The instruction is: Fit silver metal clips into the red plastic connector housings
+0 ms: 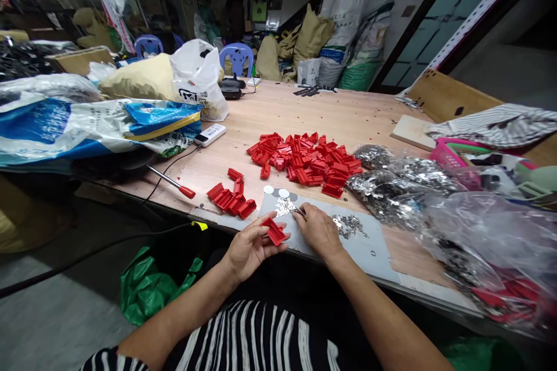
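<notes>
Now the left hand (250,248) has a red piece (274,232) and the right hand (319,233) has a thin tool (300,213)

Both hands are busy at the near edge of the worktop (265,113). The left hand has its palm turned up, and it holds the red piece between its thumb and its fingers. This piece looks like a little box with its hollow side showing. The right hand is just beside it, with its fingers pinched close on the thin tool. The tool's tip points at a pile of silver bits (285,206), but I cannot tell if it has picked one up.

That pile lies on a flat grey sheet (369,249). A second heap of silver bits (350,226) is on the same sheet, to the right of the right hand. Two white round spots (283,193) are at the sheet's far edge.

Behind the hands is a big heap of red pieces (304,157). A small group of red pieces (232,198) sits off to the left, and some of them touch. Further left, a metal rod with a red end (187,192) pokes out over the worktop.

On the right are clear bags (387,194) full of shiny bits. Past them are a pink basket (448,153) and a striped cloth (500,124). On the left, a white plastic bag (201,76) stands near a small white box (210,135).
</notes>
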Motion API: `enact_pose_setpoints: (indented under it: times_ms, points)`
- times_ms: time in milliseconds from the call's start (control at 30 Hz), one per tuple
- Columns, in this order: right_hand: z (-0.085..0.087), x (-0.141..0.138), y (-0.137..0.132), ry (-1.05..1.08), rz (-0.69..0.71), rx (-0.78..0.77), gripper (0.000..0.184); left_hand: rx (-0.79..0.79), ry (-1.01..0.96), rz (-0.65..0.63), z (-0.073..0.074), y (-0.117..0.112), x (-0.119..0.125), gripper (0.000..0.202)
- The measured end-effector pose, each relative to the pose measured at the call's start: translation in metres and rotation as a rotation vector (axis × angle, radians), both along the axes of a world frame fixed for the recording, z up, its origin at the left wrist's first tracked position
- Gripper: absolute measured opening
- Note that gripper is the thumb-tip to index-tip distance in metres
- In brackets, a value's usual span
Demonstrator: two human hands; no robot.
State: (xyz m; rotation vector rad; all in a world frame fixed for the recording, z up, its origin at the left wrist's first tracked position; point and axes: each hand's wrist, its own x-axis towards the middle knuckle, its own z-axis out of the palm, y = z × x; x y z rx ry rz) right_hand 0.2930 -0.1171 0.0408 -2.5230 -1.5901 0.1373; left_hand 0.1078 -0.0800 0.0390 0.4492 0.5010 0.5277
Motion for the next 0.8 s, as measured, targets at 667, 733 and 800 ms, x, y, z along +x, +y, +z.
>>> enact_pose_setpoints:
  times_ms: [667,733,800]
  points:
    - [-0.01,0.01,-0.013,0.292,0.092,0.278,0.009,0.209,0.017,0.093,-0.009,-0.003,0.006,0.038]
    - [-0.013,0.011,-0.016,0.27,0.122,0.279,0.011,0.251,0.043,0.11,-0.008,-0.004,0.007,0.038]
    - [-0.016,0.015,-0.018,0.248,0.153,0.274,0.014,0.279,0.074,0.111,-0.008,-0.005,0.008,0.038]
